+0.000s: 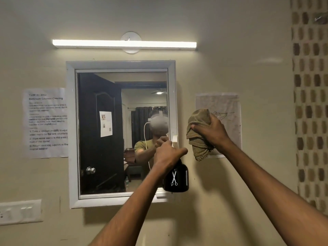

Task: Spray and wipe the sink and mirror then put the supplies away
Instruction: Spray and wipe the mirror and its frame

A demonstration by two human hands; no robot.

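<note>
Black spray bottle [176, 176] in left hand's [167, 153] grip, cloth [198, 134] bunched in right hand [211, 132].

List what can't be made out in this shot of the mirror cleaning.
- Sink: out of the head view, below the bottom edge.
- Spray bottle trigger: covered by the left hand.
- Spray mist or wet marks on the mirror: none discernible.
- Left instruction sheet: small print blurred.
- Drawing on the right paper: partly hidden by the cloth and right hand.

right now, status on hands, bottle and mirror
Left hand grips black spray bottle, nozzle toward mirror. Right hand holds bunched cloth beside the frame. Nothing blocking the glass.
</note>
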